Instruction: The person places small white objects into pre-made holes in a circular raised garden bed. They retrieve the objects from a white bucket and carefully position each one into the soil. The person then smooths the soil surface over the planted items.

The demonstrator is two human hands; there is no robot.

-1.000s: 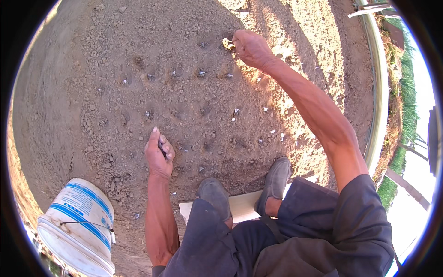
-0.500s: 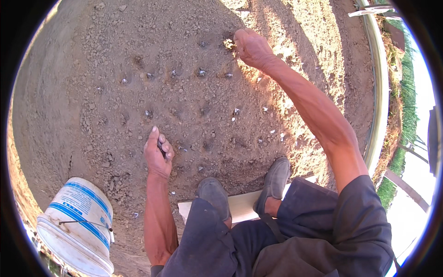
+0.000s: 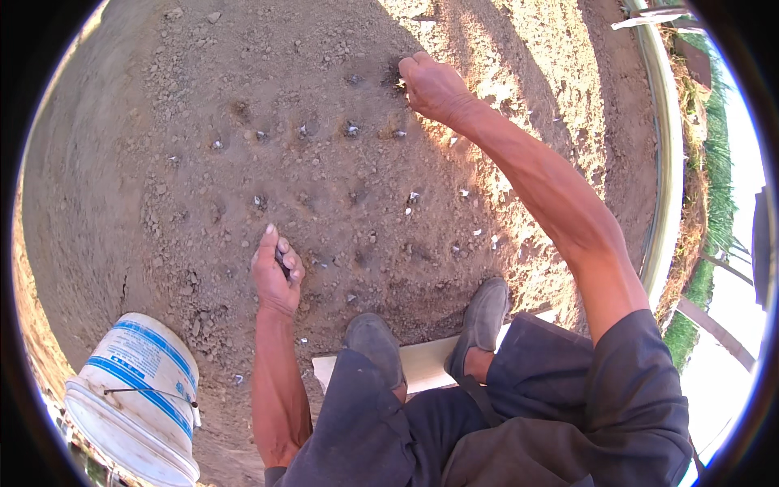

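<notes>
My right hand [image 3: 434, 88] reaches far ahead, its fingers pinched together and pressed against the brown soil [image 3: 316, 162]. What those fingertips hold, if anything, is hidden. Nearer and to the left, my left hand [image 3: 277, 268] hovers low over the ground with its fingers curled round something dark that I cannot make out. Several shallow hollows lie between the hands in rough rows. Small dark clumps with pale tips sit in some of them, such as one pale-tipped clump [image 3: 351, 130] left of my right wrist.
A white bucket with blue bands [image 3: 150, 357] lies tilted at the lower left. My shoes [image 3: 376, 345] stand beside a pale board [image 3: 426, 368]. Along the right runs a curved pale edging [image 3: 669, 162], with green grass [image 3: 718, 162] beyond it.
My right hand has shifted slightly left, its fingertips now down at the soil. A sunlit pale tuft at those fingertips no longer shows. My left hand is almost unmoved.
</notes>
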